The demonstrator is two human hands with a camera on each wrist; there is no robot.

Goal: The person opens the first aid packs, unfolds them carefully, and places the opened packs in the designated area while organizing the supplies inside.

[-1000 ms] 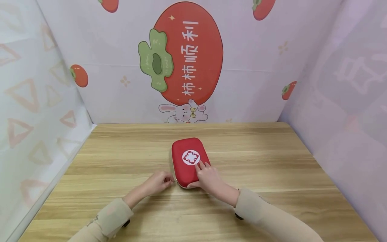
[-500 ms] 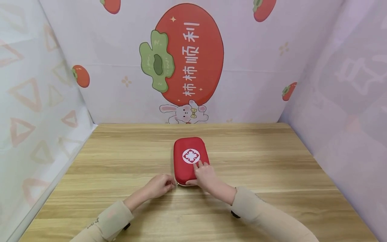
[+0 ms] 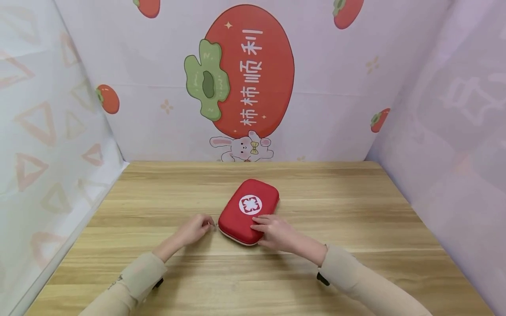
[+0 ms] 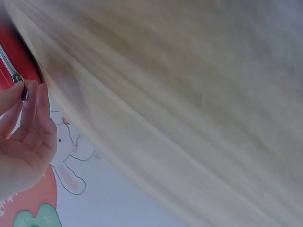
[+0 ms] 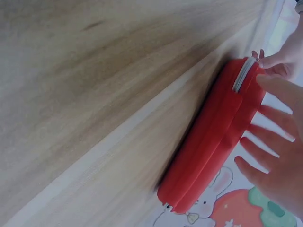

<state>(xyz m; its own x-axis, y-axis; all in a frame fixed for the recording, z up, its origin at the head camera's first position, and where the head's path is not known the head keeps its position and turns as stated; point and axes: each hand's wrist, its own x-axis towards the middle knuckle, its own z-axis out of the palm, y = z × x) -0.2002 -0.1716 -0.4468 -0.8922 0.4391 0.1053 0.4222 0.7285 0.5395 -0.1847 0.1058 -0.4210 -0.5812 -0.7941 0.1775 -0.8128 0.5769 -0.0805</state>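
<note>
A red zippered first-aid case [image 3: 238, 222] with a white round emblem lies flat on the wooden table, its far end angled to the right. At its near left corner my left hand [image 3: 193, 230] pinches the zipper pull [image 4: 24, 91] between thumb and fingers. The silver zipper [image 4: 8, 60] runs along the case's side in the left wrist view. My right hand [image 3: 279, 234] rests on the lid's near right part with fingers spread and fairly straight. Its thumb is at the near edge of the case. A short stretch of zipper teeth [image 5: 242, 75] shows in the right wrist view.
The wood-grain table [image 3: 336, 197] meets a white back wall sheet [image 3: 328, 123] printed with persimmons and a rabbit. Patterned sheets also hang at the left [image 3: 47, 131] and right [image 3: 442, 153] sides.
The case has turned clockwise, its near end swinging left and its far end right. My left hand has moved left and slightly away with the zipper pull; my right hand stays on the lid.
</note>
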